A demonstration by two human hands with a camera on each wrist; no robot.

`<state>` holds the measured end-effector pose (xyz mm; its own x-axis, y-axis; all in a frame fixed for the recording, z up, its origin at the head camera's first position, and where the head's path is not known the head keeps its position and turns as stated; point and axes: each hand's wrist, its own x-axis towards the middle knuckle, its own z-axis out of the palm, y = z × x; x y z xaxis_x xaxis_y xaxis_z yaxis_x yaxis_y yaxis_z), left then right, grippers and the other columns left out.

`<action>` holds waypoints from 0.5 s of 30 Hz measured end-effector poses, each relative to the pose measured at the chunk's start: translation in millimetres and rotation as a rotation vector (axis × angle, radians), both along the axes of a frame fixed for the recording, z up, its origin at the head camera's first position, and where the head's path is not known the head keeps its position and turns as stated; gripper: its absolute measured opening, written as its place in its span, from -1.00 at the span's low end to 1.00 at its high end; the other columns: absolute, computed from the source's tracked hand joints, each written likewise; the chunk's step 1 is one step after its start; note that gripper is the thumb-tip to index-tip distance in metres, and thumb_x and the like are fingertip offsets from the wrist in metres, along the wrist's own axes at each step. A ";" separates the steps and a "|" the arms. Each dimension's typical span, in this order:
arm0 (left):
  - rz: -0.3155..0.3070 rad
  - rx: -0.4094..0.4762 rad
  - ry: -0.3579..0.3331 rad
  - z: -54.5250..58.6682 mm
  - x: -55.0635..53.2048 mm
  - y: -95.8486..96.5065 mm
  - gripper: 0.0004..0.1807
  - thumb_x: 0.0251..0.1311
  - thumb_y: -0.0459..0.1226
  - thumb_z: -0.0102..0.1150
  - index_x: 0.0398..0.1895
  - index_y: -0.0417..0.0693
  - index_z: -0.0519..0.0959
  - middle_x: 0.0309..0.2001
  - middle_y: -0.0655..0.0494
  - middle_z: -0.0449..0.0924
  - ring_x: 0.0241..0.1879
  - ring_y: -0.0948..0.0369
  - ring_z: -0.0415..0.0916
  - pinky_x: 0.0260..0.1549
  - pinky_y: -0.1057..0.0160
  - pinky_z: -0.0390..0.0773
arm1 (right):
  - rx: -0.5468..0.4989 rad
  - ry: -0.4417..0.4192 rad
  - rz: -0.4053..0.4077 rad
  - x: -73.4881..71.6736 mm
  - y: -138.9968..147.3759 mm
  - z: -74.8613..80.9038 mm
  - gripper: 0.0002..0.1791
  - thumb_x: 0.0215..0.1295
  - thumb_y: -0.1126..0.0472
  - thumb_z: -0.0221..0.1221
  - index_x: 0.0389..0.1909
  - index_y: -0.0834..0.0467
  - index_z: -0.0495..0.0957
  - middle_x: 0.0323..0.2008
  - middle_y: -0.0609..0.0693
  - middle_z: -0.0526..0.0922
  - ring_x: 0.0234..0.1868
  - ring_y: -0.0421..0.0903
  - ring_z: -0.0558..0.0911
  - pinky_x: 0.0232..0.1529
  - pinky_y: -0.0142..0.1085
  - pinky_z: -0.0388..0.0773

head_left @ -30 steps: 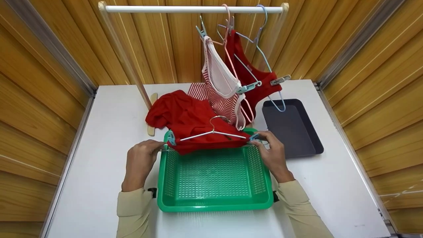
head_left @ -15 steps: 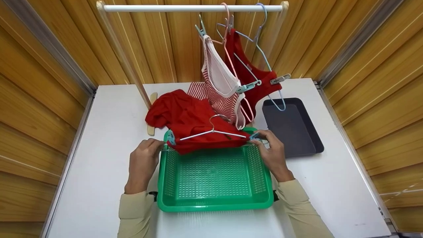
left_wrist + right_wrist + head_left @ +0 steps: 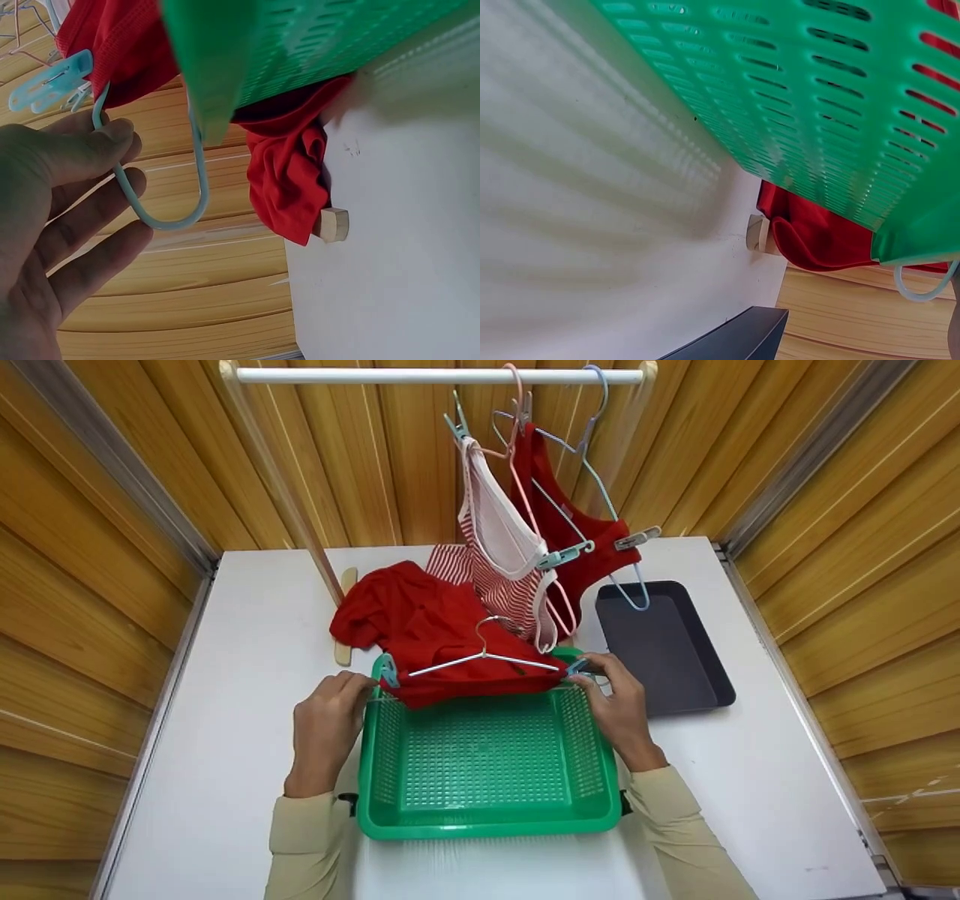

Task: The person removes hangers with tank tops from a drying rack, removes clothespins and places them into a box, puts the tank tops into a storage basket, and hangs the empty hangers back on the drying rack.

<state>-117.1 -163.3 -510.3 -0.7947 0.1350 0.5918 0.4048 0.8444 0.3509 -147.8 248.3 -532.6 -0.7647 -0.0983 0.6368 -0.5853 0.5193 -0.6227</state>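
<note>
A red garment (image 3: 442,619) lies over the back rim of the green basket (image 3: 487,832), fixed to a wire hanger (image 3: 484,657) by a blue clothespin (image 3: 388,671) at the left and another blue clothespin (image 3: 576,667) at the right. My left hand (image 3: 326,731) pinches the hanger's left end; the left wrist view shows its bent loop (image 3: 169,223) between thumb and fingers. At the other end, my right hand (image 3: 619,709) holds the hanger with thumb and forefinger close around the right clothespin. Only a sliver of that hand (image 3: 954,319) shows in the right wrist view.
Behind the basket, a rack with a white rod (image 3: 360,376) carries a striped top (image 3: 514,596) and a red top (image 3: 570,532), both clipped on hangers. A dark tray (image 3: 664,652) lies on the white table (image 3: 247,630) to the right. Wood-patterned panels (image 3: 82,607) enclose the table.
My left hand and wrist have shifted slightly right since a second ago. Both hands stay at the hanger's ends, and the garment keeps its place.
</note>
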 end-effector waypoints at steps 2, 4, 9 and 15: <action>0.000 -0.002 0.007 0.8 -0.7 0.0 -0.81 0.15 -0.47 0.57 -0.21 -0.15 0.75 -0.26 -0.09 0.78 -0.29 -0.03 0.74 -0.32 -0.05 0.81 | 0.000 0.013 -0.001 -0.4 -0.6 -0.1 -0.58 0.16 0.48 0.47 0.06 0.32 0.67 -0.14 0.08 0.74 -0.10 0.05 0.75 0.08 -0.46 0.59; -0.005 0.001 0.007 1.0 -0.7 -0.3 -0.80 0.13 -0.47 0.58 -0.22 -0.15 0.75 -0.26 -0.09 0.77 -0.29 -0.03 0.73 -0.32 -0.06 0.81 | 0.001 0.021 -0.002 -0.6 -1.0 0.2 -0.57 0.14 0.50 0.48 0.05 0.32 0.67 -0.14 0.08 0.74 -0.11 0.07 0.75 0.07 -0.47 0.59; -0.012 0.008 -0.002 -0.1 -1.2 -0.7 -0.81 0.15 -0.46 0.56 -0.22 -0.14 0.74 -0.27 -0.08 0.77 -0.29 -0.02 0.74 -0.32 -0.04 0.81 | -0.014 -0.001 -0.004 -1.2 -0.5 -0.5 -0.59 0.15 0.50 0.47 0.04 0.33 0.67 -0.14 0.10 0.73 -0.10 0.04 0.75 0.07 -0.48 0.59; -0.014 -0.003 0.004 -0.6 -1.7 -1.0 -0.79 0.12 -0.45 0.59 -0.23 -0.14 0.75 -0.27 -0.09 0.77 -0.29 -0.03 0.74 -0.32 -0.04 0.81 | -0.124 -0.082 0.039 2.4 -5.2 8.2 -0.65 0.14 0.63 0.40 -0.03 0.50 0.61 -0.18 0.25 0.71 -0.12 0.13 0.72 0.06 -0.38 0.64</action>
